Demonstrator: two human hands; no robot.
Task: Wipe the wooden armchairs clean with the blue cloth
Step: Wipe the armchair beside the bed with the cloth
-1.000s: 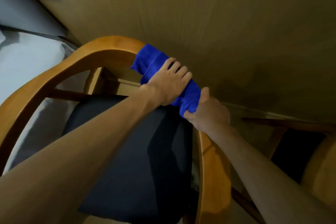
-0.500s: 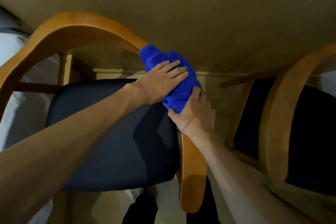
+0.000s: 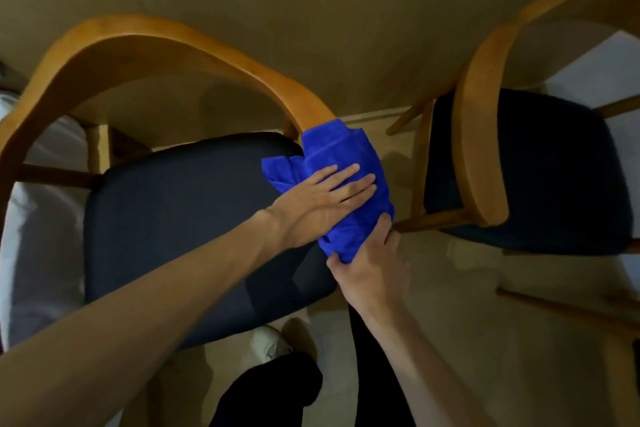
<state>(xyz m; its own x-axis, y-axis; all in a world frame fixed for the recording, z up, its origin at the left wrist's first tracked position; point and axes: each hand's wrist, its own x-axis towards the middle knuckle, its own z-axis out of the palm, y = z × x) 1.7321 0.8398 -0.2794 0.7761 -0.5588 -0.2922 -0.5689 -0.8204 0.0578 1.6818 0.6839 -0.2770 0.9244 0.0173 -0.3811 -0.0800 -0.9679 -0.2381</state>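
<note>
Head view: the bright blue terry cloth [image 3: 346, 184] is wrapped over the right-hand armrest of the nearer wooden armchair with a curved honey-coloured rail and a dark padded seat [image 3: 145, 42]. It sits on the front stretch of that rail, just beside the seat's right edge. The left hand [image 3: 322, 198] lies flat on top of the cloth with its fingers straight and together, pressing down. The right hand [image 3: 372, 270] is just below it, at the cloth's lower end, with thumb and fingers curled round the bunched fabric and the rail beneath.

As a judgement, the task is well short of done. The cloth is working down only this one armrest; nothing shows whether the back curve or the left arm of the chair has been wiped. The second wooden armchair with the same curved rail and dark seat [image 3: 474, 156] stands to the right of the first, apart from both hands and the cloth, and looks untouched.

Against the earlier frames, the cloth has slid along the rail from near the top of the back curve down toward the front tip of the armrest. The left hand's fingers have flattened out, and the right hand has followed below. The view has also swung, bringing the second chair fully in.
</note>
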